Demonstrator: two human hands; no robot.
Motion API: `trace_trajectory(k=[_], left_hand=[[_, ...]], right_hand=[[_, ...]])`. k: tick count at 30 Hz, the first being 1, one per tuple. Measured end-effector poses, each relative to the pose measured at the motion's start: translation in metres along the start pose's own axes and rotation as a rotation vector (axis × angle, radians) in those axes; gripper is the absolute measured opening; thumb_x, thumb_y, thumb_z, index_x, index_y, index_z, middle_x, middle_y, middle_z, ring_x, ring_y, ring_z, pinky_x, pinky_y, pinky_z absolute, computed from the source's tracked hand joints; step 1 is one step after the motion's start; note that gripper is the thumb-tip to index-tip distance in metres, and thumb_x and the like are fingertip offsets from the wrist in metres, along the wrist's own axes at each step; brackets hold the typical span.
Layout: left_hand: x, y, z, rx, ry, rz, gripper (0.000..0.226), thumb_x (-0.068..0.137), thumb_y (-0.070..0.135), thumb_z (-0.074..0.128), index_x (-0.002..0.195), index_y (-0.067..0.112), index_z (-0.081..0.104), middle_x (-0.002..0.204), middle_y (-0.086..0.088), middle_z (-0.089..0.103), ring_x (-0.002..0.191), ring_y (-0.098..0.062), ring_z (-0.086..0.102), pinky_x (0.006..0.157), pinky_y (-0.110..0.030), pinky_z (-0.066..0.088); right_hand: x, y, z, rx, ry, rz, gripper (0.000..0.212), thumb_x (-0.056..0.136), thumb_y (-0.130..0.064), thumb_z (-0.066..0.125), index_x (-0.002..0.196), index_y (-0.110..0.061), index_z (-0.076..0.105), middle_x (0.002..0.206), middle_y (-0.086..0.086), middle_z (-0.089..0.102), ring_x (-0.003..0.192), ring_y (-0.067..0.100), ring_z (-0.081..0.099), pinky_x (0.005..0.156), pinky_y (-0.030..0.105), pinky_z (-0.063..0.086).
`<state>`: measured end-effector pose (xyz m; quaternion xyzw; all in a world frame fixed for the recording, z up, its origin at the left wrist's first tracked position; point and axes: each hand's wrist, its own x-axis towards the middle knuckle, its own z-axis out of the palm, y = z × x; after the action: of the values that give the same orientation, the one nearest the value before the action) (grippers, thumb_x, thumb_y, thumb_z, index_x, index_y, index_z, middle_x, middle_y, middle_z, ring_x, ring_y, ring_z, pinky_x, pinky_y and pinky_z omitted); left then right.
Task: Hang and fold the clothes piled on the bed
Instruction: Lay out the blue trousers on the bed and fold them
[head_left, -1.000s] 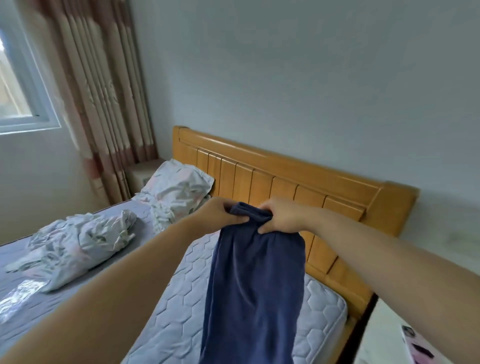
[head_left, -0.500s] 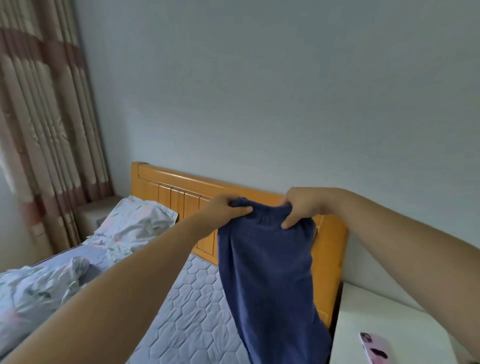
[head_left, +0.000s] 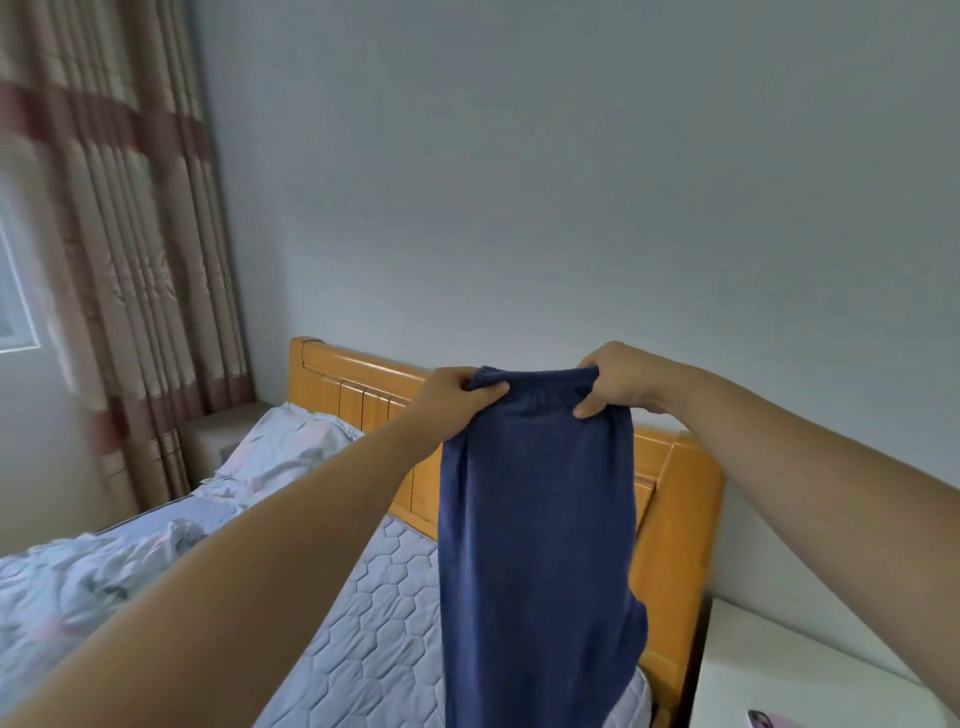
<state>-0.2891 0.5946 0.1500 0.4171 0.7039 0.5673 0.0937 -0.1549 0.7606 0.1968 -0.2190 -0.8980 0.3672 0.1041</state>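
A pair of dark blue trousers (head_left: 535, 519) with an elastic waistband hangs in front of me, above the bed (head_left: 374, 639). My left hand (head_left: 457, 397) pinches the left end of the waistband. The right end is gripped by my right hand (head_left: 615, 382), so the band is stretched flat between the two. The legs fall straight down and leave the view at the bottom edge.
A wooden headboard (head_left: 358, 384) stands behind the trousers. A floral pillow (head_left: 285, 452) and a crumpled floral sheet (head_left: 67, 587) lie on the left of the quilted mattress. Striped curtains (head_left: 119, 234) hang at the left. A white bedside table (head_left: 789, 670) carries a phone (head_left: 769, 719).
My hands have pulled apart along the waistband, spreading it wide, and the trousers have risen. The view has lifted and swung right.
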Motion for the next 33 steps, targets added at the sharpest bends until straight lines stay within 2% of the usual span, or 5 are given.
trace_trajectory(k=[6,16,23,28,33], left_hand=[[0.003,0.007,-0.01,-0.013,0.057,-0.054,0.025,0.094,0.036,0.057,0.089,0.013,0.066,0.087,0.0,0.066,0.08,-0.011,0.059,0.076,-0.02,0.049],[0.027,-0.011,-0.039,0.004,-0.041,-0.166,0.016,0.094,0.033,0.058,0.097,0.02,0.066,0.098,0.003,0.068,0.089,-0.011,0.062,0.076,-0.021,0.051],[0.082,-0.043,-0.06,0.379,-0.07,-0.206,0.016,0.08,0.013,0.071,0.091,0.001,0.071,0.076,-0.002,0.062,0.07,-0.015,0.054,0.06,-0.019,0.041],[0.136,-0.069,-0.051,0.517,-0.051,-0.429,0.01,0.084,0.004,0.062,0.076,0.005,0.056,0.056,-0.009,0.043,0.042,-0.018,0.034,0.038,-0.019,0.027],[0.19,-0.091,-0.035,0.426,0.168,-0.432,0.024,0.095,0.022,0.052,0.074,0.011,0.053,0.061,0.003,0.056,0.061,-0.015,0.06,0.064,-0.023,0.048]], right_hand=[[0.004,-0.003,-0.002,0.554,-0.23,0.083,0.017,0.084,-0.007,0.065,0.101,-0.007,0.067,0.099,0.008,0.072,0.086,0.021,0.069,0.068,0.03,0.057],[0.046,0.007,0.018,0.624,-0.22,0.006,0.023,0.092,-0.018,0.059,0.112,-0.006,0.063,0.11,0.006,0.068,0.097,0.019,0.065,0.077,0.03,0.053],[0.114,0.015,0.034,0.336,-0.205,0.002,0.024,0.083,-0.005,0.069,0.107,-0.003,0.066,0.109,0.01,0.069,0.103,0.025,0.064,0.091,0.037,0.052],[0.178,0.023,0.047,-0.194,0.012,-0.057,0.018,0.078,-0.017,0.07,0.073,-0.003,0.061,0.072,0.005,0.056,0.067,0.018,0.051,0.057,0.025,0.039],[0.248,0.017,0.051,-0.224,0.077,-0.002,0.014,0.085,-0.014,0.056,0.073,-0.009,0.049,0.059,0.012,0.062,0.047,0.022,0.057,0.053,0.026,0.048]])
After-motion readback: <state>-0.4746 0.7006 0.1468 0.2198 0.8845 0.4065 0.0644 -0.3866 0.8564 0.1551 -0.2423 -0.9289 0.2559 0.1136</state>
